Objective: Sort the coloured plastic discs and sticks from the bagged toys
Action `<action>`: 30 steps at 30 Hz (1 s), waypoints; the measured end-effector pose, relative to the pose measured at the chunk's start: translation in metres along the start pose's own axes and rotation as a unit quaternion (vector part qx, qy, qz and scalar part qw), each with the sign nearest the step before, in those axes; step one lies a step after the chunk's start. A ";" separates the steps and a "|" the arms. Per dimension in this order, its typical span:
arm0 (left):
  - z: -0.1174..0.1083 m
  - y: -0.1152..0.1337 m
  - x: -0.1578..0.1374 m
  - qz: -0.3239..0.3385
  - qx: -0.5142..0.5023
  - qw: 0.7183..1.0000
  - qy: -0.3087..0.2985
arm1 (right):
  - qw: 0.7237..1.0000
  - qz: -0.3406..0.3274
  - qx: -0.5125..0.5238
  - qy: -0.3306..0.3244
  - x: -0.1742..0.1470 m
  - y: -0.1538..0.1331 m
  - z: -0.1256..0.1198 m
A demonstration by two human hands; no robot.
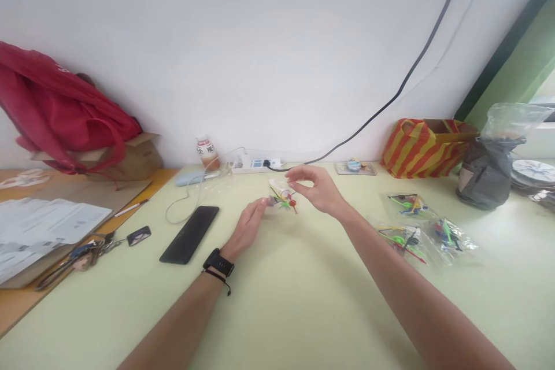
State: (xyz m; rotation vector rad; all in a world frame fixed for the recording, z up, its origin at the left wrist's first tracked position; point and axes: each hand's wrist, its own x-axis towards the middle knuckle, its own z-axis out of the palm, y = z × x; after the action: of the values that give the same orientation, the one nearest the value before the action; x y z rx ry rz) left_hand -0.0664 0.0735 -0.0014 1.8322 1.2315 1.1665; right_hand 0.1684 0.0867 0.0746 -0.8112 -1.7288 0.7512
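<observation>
A small clear plastic bag point(284, 196) of thin coloured plastic pieces, among them red, green, yellow and blue, is held between my hands over the table. My left hand point(248, 224), with a black watch point(219, 263) on its wrist, pinches the bag's left edge. From the right, my right hand point(315, 189) has thumb and fingers closed at the bag's upper right edge. The exact contact of these fingertips is too small to make out. Similar bags lie to the right: one farther back point(408, 205), one nearer point(401, 241) and one at the side point(453, 235).
On the left are a black phone point(189, 235), keys point(93, 245), papers point(56, 222) and a red bag point(73, 110) on a cardboard box. A bottle point(208, 154) and power strip point(255, 166) stand along the wall. A striped bag point(427, 147) and grey bag point(488, 173) stand at right.
</observation>
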 end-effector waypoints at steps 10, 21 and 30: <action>0.007 0.002 -0.009 0.028 0.082 0.994 -0.060 | 0.992 -0.036 0.051 0.109 0.001 -0.015 0.002; 0.010 -0.006 -0.007 0.037 0.119 0.990 -0.061 | 0.950 -0.052 -0.045 0.305 0.013 0.004 -0.061; 0.007 0.000 -0.008 0.066 0.068 0.992 -0.085 | 0.842 0.282 -0.148 0.435 -0.047 0.109 -0.183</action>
State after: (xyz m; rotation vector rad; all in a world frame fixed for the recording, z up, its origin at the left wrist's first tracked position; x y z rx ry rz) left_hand -0.0614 0.0662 -0.0069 2.0958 1.1321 0.9923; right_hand 0.3722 0.1302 0.0108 -1.6171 -0.7668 0.3595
